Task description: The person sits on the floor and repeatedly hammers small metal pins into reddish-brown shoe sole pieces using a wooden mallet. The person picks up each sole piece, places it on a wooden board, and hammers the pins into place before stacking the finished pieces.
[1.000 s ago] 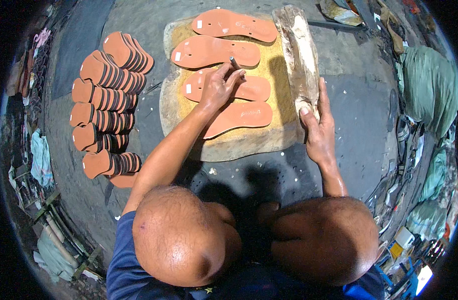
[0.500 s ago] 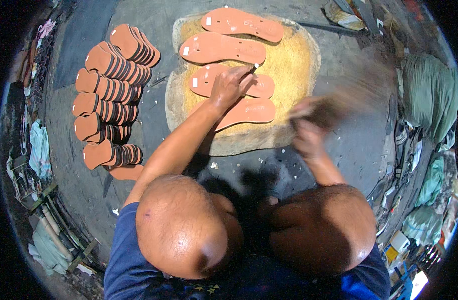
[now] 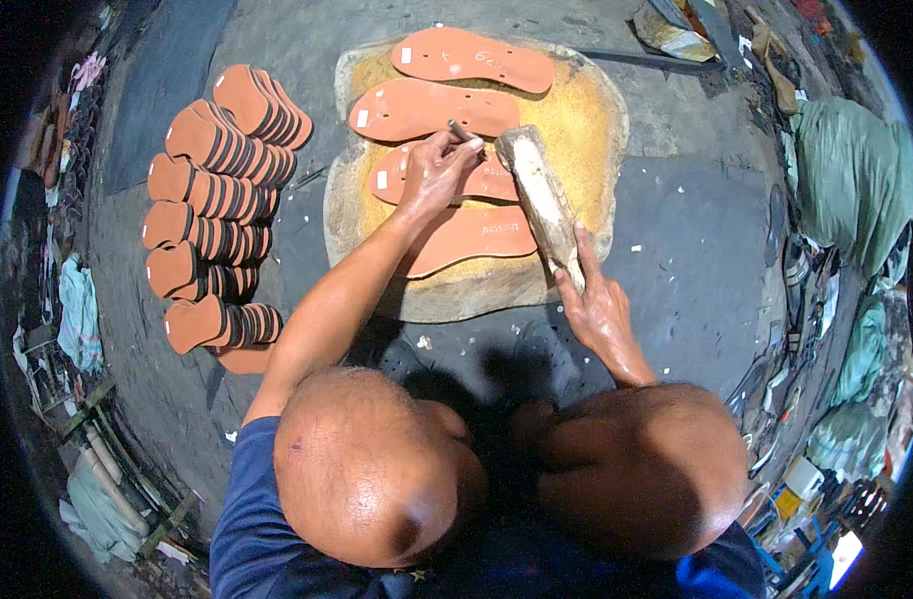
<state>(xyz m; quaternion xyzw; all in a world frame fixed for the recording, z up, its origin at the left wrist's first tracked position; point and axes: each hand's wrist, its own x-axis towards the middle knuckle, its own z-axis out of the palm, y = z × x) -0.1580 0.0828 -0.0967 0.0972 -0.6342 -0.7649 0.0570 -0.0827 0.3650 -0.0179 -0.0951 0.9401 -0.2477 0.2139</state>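
My left hand (image 3: 435, 178) is closed around a short dark rod like a punch (image 3: 458, 130), its upper end showing above the fingers. It is over an orange flip-flop sole (image 3: 395, 165) and hides that sole's middle. My right hand (image 3: 598, 307) grips the narrow end of a worn wooden mallet (image 3: 541, 195). The mallet's wide end reaches beside the rod, over the toe ends of the nearer soles. Farther off lie a second sole (image 3: 437, 107) and a third sole (image 3: 471, 58), both with small dark holes. Nearest me rests another sole (image 3: 476, 240), partly behind my left wrist.
The soles lie on a thick, yellowish block (image 3: 591, 130) with a grey, worn rim. To the left, several stacks of orange and black soles (image 3: 212, 185) lean in rows on the dark floor (image 3: 686, 240). Green cloth (image 3: 856, 190) and clutter line the right side.
The mallet, blurred and off to the right before, has swung left over the block near the rod. My left hand has shifted slightly left and down in view, along with the whole scene.
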